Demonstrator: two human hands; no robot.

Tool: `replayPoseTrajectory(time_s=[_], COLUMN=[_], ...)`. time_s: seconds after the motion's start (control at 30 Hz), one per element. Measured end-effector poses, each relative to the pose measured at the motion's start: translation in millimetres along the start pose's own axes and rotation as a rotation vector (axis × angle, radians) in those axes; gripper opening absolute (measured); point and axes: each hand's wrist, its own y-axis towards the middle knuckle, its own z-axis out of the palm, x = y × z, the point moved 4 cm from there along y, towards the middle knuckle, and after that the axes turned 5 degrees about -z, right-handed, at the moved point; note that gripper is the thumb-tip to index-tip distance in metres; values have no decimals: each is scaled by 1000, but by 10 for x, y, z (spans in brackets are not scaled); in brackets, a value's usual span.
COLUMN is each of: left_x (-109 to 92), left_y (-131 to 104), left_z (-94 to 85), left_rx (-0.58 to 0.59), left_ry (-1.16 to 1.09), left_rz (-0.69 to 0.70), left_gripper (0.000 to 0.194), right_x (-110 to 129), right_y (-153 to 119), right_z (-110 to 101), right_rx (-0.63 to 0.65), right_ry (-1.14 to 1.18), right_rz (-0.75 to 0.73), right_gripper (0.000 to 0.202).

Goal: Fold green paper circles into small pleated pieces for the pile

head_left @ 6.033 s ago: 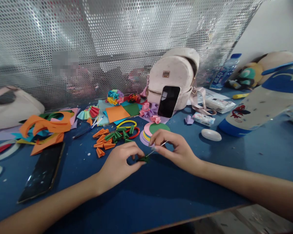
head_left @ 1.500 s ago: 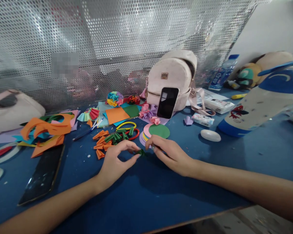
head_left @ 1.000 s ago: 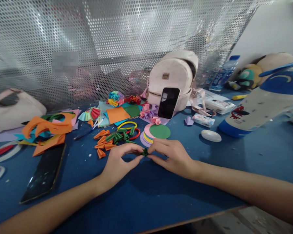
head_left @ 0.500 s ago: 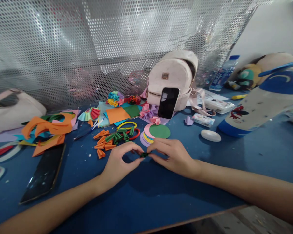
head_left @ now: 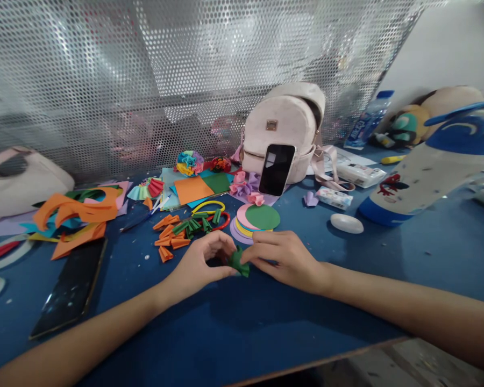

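Note:
Between my two hands is a small piece of folded green paper (head_left: 239, 262), its creased side turned up. My left hand (head_left: 201, 258) pinches it from the left with thumb and fingers. The fingertips of my right hand (head_left: 284, 258) grip its right edge. Just beyond lies a stack of paper circles (head_left: 263, 217), green on top, with pink, yellow and purple edges below. Left of the stack are folded orange paper pieces (head_left: 171, 236) and folded green paper pieces (head_left: 191, 227), beside scissors with a yellow and red handle (head_left: 210, 206).
A phone (head_left: 277, 169) leans on a pale backpack (head_left: 282, 126). Another phone (head_left: 72, 290) lies at left, near orange paper scraps (head_left: 76, 207) and tape rolls (head_left: 8, 252). At right stand a large blue-and-white bottle (head_left: 431, 161) and a white oval object (head_left: 347, 223). Perforated metal (head_left: 105, 80) rises behind.
The green paper has turned between my fingers, from a thin dark edge to a wider face. Both hands stay in nearly the same place.

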Motion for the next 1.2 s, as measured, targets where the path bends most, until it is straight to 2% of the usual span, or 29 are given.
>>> replayPoseTrajectory(time_s=[0.1, 0.17, 0.33, 0.47, 0.6, 0.73, 1.0, 1.2], left_x=[-25, -47, -156, -234, -280, -313, -404, -423], left_y=[-14, -31, -108, -183, -240, -276, -322, -338], left_z=[11, 13, -8, -6, 12, 19, 67, 98], left_rx=[-16, -37, -166, -260, -282, -289, -314, -338], left_ry=[61, 147, 300, 377, 466, 545, 713, 785], left_rz=[38, 78, 297, 426, 543, 669, 779, 780], left_gripper=[32, 25, 23, 18, 15, 11, 11, 16], right_x=[12, 4, -20, 3, 31, 35, 56, 91], right_y=[-3, -11, -12, 7, 1, -11, -16, -8], right_z=[11, 16, -33, -63, -55, -24, -2, 5], right_rx=[-6, -21, -105, -62, -29, -31, -23, -27], right_ry=[-8, 1, -6, 71, 57, 22, -61, -75], right_rz=[-1, 25, 98, 69, 52, 59, 31, 17], right_gripper=[20, 15, 7, 16, 27, 13, 2, 8])
